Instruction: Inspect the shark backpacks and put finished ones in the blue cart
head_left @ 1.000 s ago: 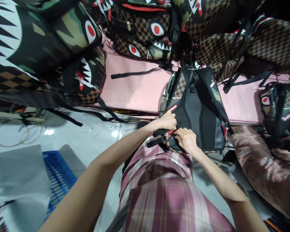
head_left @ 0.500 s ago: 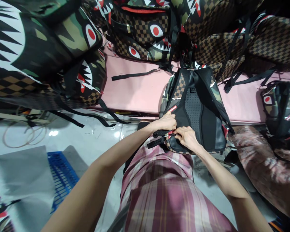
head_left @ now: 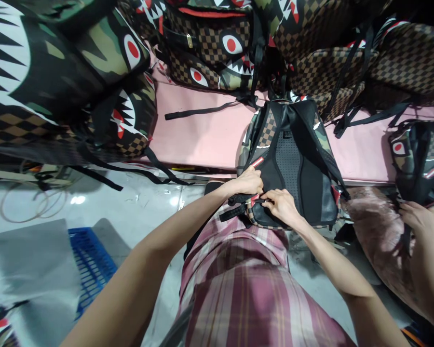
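Observation:
A black backpack (head_left: 289,159) with checkered and camouflage sides leans on the edge of a pink-topped table (head_left: 198,130), its padded back and shoulder straps facing up. My left hand (head_left: 249,182) is closed on the strap at the bag's lower left, just below a small red-and-white label (head_left: 256,162). Right beside it, my right hand (head_left: 280,205) pinches at the lower left corner, near a red tab (head_left: 255,197); the fingers hide most of what they grip. A loose black strap end (head_left: 232,212) sticks out to the left of that corner.
Several shark-print backpacks (head_left: 210,48) crowd the table's back, and a large camouflage one (head_left: 68,62) fills the left. At right, a co-worker's hand (head_left: 421,217) touches another backpack (head_left: 419,164). A blue plastic crate (head_left: 90,265) stands on the floor at left.
My hands stay at the same corner of the backpack with barely any movement. On the right, a co-worker's hand has come into view at the neighbouring backpack.

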Available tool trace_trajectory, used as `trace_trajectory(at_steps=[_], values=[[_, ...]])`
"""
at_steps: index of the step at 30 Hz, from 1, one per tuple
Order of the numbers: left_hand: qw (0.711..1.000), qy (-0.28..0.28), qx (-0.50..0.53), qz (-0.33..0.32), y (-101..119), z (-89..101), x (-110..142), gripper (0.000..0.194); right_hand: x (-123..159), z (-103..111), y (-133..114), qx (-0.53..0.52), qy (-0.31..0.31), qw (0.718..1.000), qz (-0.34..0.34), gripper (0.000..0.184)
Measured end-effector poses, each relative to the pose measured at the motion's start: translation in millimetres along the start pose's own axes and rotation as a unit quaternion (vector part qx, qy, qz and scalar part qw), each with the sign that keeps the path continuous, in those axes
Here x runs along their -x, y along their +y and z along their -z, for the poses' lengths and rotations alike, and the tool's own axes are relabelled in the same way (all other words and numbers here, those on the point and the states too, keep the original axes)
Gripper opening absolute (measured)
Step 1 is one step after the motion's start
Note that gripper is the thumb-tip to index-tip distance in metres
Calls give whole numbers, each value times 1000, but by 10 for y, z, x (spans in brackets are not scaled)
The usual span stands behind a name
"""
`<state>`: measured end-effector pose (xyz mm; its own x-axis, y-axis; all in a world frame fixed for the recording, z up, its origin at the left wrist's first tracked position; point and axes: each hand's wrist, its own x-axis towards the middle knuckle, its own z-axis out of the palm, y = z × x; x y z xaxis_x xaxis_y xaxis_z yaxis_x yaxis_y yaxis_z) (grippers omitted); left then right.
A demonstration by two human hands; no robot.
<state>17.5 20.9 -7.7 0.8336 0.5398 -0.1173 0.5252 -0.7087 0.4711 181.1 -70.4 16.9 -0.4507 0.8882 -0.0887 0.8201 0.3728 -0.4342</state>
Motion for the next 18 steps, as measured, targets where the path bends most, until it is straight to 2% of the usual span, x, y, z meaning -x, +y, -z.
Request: trace_trajectory(at_steps=[4,8,18], values=[[1000,1,-4,-3,-3,-8,-5,25,-9,17,-87,64,-17,998,-1,11],[1000,1,-11,-6,-15,-30,-9,25,-29,3,-121,82,-15,996,-8,11],[999,-5,-32,-9,11,5,14,25,-40,-74,7,28,4,999,35,10]])
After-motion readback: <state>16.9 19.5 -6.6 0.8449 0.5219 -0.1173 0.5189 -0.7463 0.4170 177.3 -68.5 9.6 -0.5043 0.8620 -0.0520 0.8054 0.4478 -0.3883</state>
